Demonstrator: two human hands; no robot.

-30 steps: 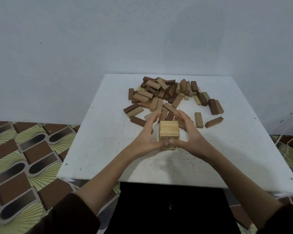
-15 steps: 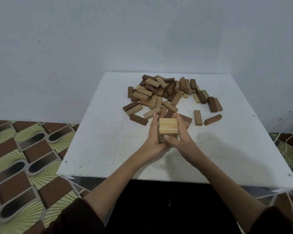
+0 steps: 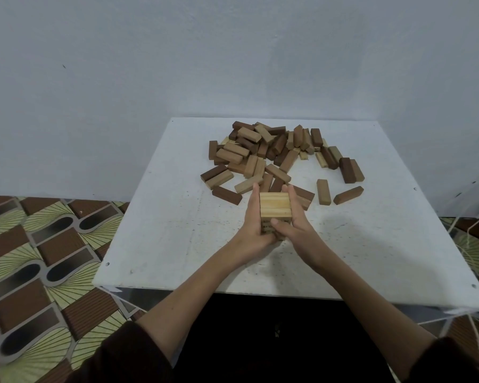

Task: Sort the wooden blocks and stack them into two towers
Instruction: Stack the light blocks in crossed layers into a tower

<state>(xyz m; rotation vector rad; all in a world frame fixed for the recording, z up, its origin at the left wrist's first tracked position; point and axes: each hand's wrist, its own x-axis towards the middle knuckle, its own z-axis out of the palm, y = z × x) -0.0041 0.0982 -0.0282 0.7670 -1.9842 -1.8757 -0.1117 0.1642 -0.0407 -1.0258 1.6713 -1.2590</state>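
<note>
Small tower (image 3: 275, 205) of light wooden blocks pressed between two hands, near the middle of the white counter (image 3: 163, 230).

Left hand (image 3: 253, 225) flat against the left side of the tower, fingers (image 3: 253, 194) straight and together, not curled round anything. Right hand (image 3: 296, 228) flat against the right side, fingers also straight, thumb laid across the front face lower down. Three light blocks side by side in the top layer; lower layers mostly hidden by the hands. Just behind the tower, toward the wall (image 3: 233, 51), a loose pile (image 3: 263, 153) of light and dark blocks lying in all directions, with a few single blocks (image 3: 323, 192) apart on its right. Dark sleeves (image 3: 116, 355) at the bottom edge.
</note>
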